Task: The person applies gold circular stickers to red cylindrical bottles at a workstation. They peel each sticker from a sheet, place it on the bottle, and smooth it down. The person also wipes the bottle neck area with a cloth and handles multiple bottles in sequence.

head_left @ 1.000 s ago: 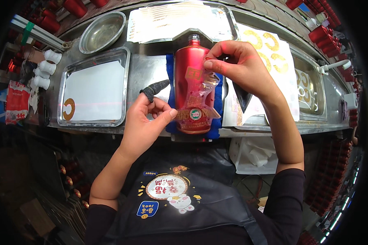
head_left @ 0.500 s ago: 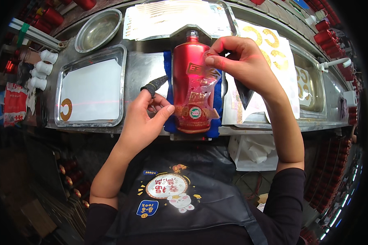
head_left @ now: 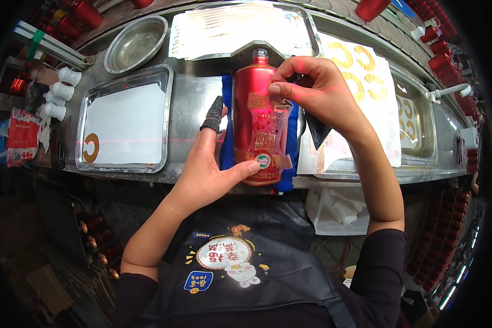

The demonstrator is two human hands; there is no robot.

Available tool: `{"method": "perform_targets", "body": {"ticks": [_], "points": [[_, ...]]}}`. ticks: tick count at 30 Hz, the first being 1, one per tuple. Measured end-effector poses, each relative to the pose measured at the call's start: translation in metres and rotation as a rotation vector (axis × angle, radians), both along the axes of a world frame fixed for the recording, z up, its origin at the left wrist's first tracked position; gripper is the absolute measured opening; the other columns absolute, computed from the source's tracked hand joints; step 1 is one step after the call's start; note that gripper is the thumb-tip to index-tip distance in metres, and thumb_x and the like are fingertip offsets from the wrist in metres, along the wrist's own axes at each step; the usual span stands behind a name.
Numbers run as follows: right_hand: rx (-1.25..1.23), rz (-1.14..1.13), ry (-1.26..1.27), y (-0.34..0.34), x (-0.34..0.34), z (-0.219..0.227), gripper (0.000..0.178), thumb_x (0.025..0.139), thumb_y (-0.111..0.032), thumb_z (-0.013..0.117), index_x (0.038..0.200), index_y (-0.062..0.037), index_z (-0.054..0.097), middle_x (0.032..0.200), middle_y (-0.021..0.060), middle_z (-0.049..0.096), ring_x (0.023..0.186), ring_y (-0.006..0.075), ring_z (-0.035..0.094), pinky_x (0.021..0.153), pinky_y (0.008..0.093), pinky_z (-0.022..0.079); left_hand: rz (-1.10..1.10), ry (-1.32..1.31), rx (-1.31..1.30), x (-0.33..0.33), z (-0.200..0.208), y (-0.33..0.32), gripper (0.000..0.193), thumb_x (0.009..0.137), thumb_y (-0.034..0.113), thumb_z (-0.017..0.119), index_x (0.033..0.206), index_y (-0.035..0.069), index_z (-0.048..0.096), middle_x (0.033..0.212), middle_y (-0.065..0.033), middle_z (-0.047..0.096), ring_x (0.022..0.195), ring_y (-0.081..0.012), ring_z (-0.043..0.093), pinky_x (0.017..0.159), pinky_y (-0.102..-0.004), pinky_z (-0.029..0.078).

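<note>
A red glossy bottle (head_left: 245,123) with a bare glass neck lies on a blue cloth (head_left: 226,145), its neck pointing away from me. Over its front is a clear decal film (head_left: 273,128) with gold print and a round green-and-white mark. My right hand (head_left: 314,87) pinches the film's upper edge between thumb and finger, beside the bottle's shoulder. Low on the bottle, the thumb of my left hand (head_left: 210,169) touches the film near the round mark. Its index finger, in a black finger cover (head_left: 213,115), stretches out along the bottle's left side; the other fingers are partly hidden.
On the left are a metal tray (head_left: 167,117) with white paper and one gold C-shaped decal, and a metal bowl (head_left: 134,44). Behind the bottle stands a tray of stacked sheets (head_left: 224,27). White sheets with gold decals (head_left: 372,104) and a water basin (head_left: 421,156) lie right.
My left hand has moved right, its thumb now on the film and its index finger straighter. My right hand has come slightly left and nearer, still pinching the film, which hangs straighter over the bottle.
</note>
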State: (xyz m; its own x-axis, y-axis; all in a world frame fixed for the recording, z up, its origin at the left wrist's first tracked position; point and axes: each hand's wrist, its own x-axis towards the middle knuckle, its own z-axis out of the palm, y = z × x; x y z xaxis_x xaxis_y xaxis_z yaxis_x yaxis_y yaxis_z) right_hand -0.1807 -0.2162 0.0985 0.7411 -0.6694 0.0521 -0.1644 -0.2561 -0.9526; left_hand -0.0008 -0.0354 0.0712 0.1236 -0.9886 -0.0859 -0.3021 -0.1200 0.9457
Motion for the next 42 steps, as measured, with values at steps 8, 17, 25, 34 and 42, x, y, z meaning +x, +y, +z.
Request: {"method": "perform_targets", "body": {"ticks": [8, 17, 25, 34, 42], "points": [[-0.039, -0.053, -0.01, 0.003, 0.008, 0.001, 0.011, 0.084, -0.006, 0.075, 0.09, 0.0012, 0.07, 0.082, 0.0041, 0.069, 0.076, 0.0092, 0.064, 0.071, 0.025, 0.052, -0.036, -0.098, -0.043, 0.002, -0.005, 0.002, 0.105, 0.08, 0.03, 0.086, 0.155, -0.005, 0.02, 0.15, -0.0272, 0.038, 0.139, -0.0343, 0.042, 0.115, -0.0435, 0.036], [-0.066, -0.042, -0.006, 0.005, 0.01, 0.003, 0.009, 0.087, 0.0, 0.074, 0.091, 0.0037, 0.067, 0.082, 0.0042, 0.068, 0.075, 0.0089, 0.066, 0.068, 0.0231, 0.054, -0.013, 0.049, -0.018, 0.008, -0.029, 0.002, 0.086, 0.1, 0.036, 0.06, 0.159, -0.003, 0.011, 0.164, -0.0226, 0.021, 0.153, -0.0308, 0.017, 0.123, -0.0418, 0.015], [0.003, -0.022, -0.064, 0.006, 0.012, 0.001, 0.006, 0.088, -0.004, 0.071, 0.089, 0.0012, 0.067, 0.075, 0.0054, 0.069, 0.068, 0.0106, 0.068, 0.065, 0.0241, 0.053, -0.077, -0.023, 0.004, 0.008, -0.053, 0.008, 0.087, 0.104, 0.052, 0.043, 0.16, 0.003, -0.001, 0.164, -0.0282, 0.006, 0.155, -0.0378, -0.006, 0.119, -0.0544, -0.01], [-0.101, -0.033, -0.065, 0.001, 0.011, -0.007, 0.015, 0.085, -0.013, 0.077, 0.09, -0.0004, 0.071, 0.08, 0.0049, 0.07, 0.075, 0.01, 0.065, 0.07, 0.026, 0.053, -0.098, 0.246, -0.023, 0.008, -0.035, 0.003, 0.083, 0.102, 0.03, 0.059, 0.157, 0.0, 0.004, 0.155, -0.0189, 0.022, 0.144, -0.0269, 0.026, 0.118, -0.0402, 0.024], [-0.165, -0.047, -0.036, 0.001, 0.011, -0.005, 0.015, 0.084, -0.013, 0.076, 0.09, 0.0001, 0.071, 0.082, 0.0064, 0.071, 0.075, 0.0117, 0.065, 0.07, 0.0276, 0.054, -0.142, -0.007, -0.055, 0.006, -0.04, 0.004, 0.093, 0.096, 0.034, 0.066, 0.158, 0.001, 0.006, 0.159, -0.0215, 0.018, 0.147, -0.0331, 0.022, 0.12, -0.0448, 0.02]]}}
